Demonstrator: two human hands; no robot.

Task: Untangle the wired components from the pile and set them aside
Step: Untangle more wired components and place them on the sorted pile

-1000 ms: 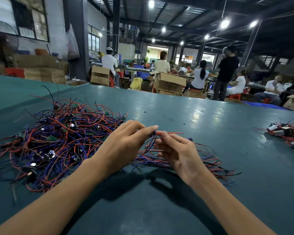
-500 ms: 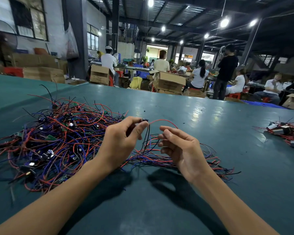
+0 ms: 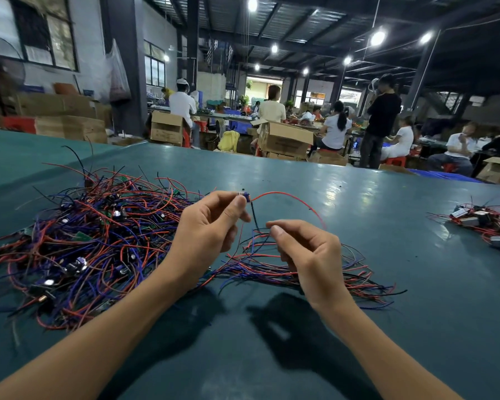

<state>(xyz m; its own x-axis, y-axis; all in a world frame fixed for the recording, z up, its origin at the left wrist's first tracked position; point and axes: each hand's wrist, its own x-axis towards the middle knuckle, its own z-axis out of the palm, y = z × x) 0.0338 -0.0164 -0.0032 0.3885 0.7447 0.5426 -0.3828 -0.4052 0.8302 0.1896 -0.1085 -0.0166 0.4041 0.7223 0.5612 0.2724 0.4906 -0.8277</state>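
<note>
From the head camera, our only view, we see the left hand [image 3: 205, 235] raised above the table [image 3: 358, 327], thumb and forefinger pinching a small blue component [image 3: 244, 196] at its body. We judge it is gripped there, rather than by a lead, so that its wires hang free and can be traced. Its red wire [image 3: 295, 197] arcs off to the right and drops behind the right hand [image 3: 309, 255], while its black wire [image 3: 254, 217] falls straight down into the loose bundle [image 3: 300, 272] lying beneath both hands.

The right hand hovers just beside the black wire with its fingers curled and thumb meeting forefinger. We cannot tell whether a strand is caught between them or they are merely poised to take one.

The main pile [image 3: 84, 241] of red, blue and black leads sits to the left, touching the bundle's edge. A set-aside group [image 3: 482, 223] lies well apart at the far right, which we read as the place for freed pieces, kept distant so nothing snags again
</note>
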